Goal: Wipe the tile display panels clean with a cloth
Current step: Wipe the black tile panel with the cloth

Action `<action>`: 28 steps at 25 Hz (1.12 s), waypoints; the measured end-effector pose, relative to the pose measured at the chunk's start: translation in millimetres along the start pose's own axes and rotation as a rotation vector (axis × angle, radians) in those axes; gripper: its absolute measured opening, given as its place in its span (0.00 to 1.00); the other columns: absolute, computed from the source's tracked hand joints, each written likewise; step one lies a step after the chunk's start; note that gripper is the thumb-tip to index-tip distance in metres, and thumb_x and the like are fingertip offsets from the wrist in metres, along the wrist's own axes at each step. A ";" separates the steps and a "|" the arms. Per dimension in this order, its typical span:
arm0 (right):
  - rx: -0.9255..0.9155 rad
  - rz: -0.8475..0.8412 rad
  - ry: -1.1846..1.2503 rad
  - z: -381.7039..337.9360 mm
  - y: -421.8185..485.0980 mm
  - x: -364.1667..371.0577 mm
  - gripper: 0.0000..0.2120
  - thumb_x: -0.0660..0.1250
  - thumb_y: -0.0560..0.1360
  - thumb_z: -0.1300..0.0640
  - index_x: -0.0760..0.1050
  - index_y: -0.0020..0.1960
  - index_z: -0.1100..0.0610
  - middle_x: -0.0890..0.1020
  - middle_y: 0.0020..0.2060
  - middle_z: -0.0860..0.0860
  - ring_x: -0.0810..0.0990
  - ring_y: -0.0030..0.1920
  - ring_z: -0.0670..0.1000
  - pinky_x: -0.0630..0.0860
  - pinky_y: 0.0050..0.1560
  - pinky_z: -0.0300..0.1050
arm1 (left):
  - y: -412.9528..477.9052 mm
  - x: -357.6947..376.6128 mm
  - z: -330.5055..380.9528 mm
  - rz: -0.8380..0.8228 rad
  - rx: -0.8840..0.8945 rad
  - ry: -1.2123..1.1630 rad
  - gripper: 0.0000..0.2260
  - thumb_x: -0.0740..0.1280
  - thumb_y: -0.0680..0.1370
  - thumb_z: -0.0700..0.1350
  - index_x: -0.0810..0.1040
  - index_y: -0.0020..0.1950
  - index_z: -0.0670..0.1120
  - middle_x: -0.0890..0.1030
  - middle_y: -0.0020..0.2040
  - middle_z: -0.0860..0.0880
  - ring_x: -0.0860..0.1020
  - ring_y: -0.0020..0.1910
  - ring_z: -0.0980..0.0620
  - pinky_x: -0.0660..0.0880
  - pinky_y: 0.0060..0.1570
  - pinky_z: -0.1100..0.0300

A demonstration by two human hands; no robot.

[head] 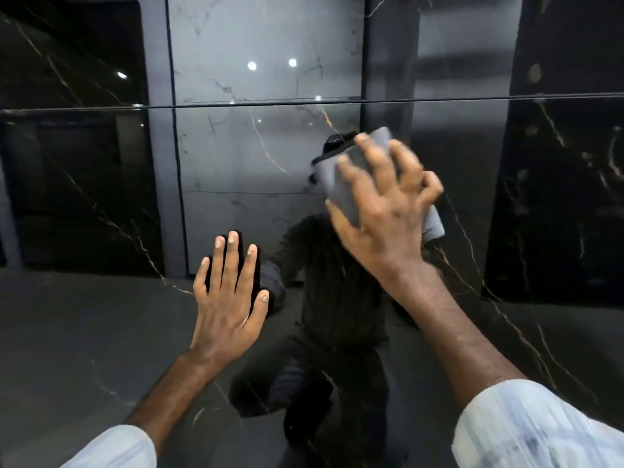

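Observation:
A glossy black marble tile panel with thin gold veins fills the view. My right hand presses a folded grey cloth against the panel, right of centre; its fingers curl over the cloth, and a corner of the cloth shows past the hand's right side. My left hand lies flat on the same panel lower down, fingers straight and spread, holding nothing. The tile mirrors my dark figure between the two hands.
A horizontal seam divides the lower panel from an upper panel. The gloss reflects a grey veined tile wall, ceiling lights and a floor. White sleeves cover both forearms at the bottom corners.

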State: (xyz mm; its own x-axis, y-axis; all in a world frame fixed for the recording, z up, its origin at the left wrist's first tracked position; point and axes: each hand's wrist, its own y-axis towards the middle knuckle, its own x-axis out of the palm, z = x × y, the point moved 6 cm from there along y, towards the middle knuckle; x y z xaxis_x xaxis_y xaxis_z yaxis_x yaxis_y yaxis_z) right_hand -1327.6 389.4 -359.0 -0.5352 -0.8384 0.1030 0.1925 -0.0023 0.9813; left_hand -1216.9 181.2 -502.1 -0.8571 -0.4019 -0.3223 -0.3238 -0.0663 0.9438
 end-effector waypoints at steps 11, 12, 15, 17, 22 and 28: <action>-0.325 -0.019 0.193 -40.0 -39.0 18.4 0.15 0.71 0.76 0.51 0.82 0.63 0.48 0.78 0.71 0.47 0.71 0.72 0.56 0.65 0.62 0.61 | 3.0 -8.6 16.4 -0.042 -0.050 0.009 0.37 0.56 0.79 0.44 0.43 0.85 0.46 0.41 0.86 0.43 0.44 0.84 0.40 0.43 0.81 0.39; -0.419 -0.044 0.213 -41.8 -44.1 19.0 0.15 0.71 0.76 0.52 0.82 0.62 0.48 0.78 0.71 0.47 0.71 0.72 0.56 0.65 0.63 0.61 | 5.1 -8.8 17.1 -0.049 -0.069 -0.001 0.38 0.56 0.77 0.43 0.43 0.85 0.46 0.41 0.86 0.43 0.43 0.84 0.40 0.43 0.81 0.39; -0.395 -0.055 0.220 -34.0 -43.1 18.3 0.13 0.71 0.76 0.51 0.83 0.61 0.46 0.79 0.70 0.45 0.72 0.72 0.54 0.63 0.64 0.61 | 1.5 -9.3 24.0 -0.065 -0.159 -0.066 0.37 0.56 0.76 0.46 0.47 0.85 0.48 0.42 0.86 0.46 0.43 0.85 0.44 0.44 0.80 0.42; -0.299 -0.033 0.187 -31.1 -39.6 18.9 0.13 0.73 0.76 0.50 0.84 0.60 0.46 0.79 0.70 0.45 0.73 0.71 0.54 0.63 0.63 0.60 | 2.5 -18.5 21.4 -0.028 -0.179 -0.114 0.33 0.59 0.77 0.50 0.57 0.83 0.50 0.47 0.86 0.49 0.46 0.85 0.49 0.46 0.79 0.45; -0.170 0.033 0.124 -51.6 -45.1 21.9 0.14 0.73 0.76 0.51 0.83 0.62 0.48 0.80 0.69 0.47 0.72 0.70 0.55 0.65 0.61 0.59 | 36.2 -63.1 -35.7 0.131 -0.177 -0.143 0.26 0.60 0.79 0.53 0.69 0.78 0.51 0.56 0.85 0.49 0.50 0.84 0.53 0.51 0.75 0.48; -0.759 -0.242 0.147 -128.2 -37.0 56.3 0.20 0.66 0.76 0.48 0.80 0.68 0.45 0.76 0.73 0.47 0.71 0.73 0.57 0.62 0.64 0.62 | 73.8 -90.4 -132.9 0.126 -0.147 -0.041 0.31 0.59 0.78 0.54 0.65 0.81 0.47 0.55 0.85 0.48 0.52 0.84 0.47 0.54 0.74 0.41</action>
State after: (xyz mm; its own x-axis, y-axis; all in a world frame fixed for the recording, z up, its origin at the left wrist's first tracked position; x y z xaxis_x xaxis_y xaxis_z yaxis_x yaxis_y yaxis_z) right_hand -1259.4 272.4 -410.4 -0.5303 -0.8303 -0.1717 0.6195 -0.5177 0.5902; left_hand -1110.1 91.3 -393.6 -0.9037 -0.3783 -0.2006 -0.1532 -0.1518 0.9765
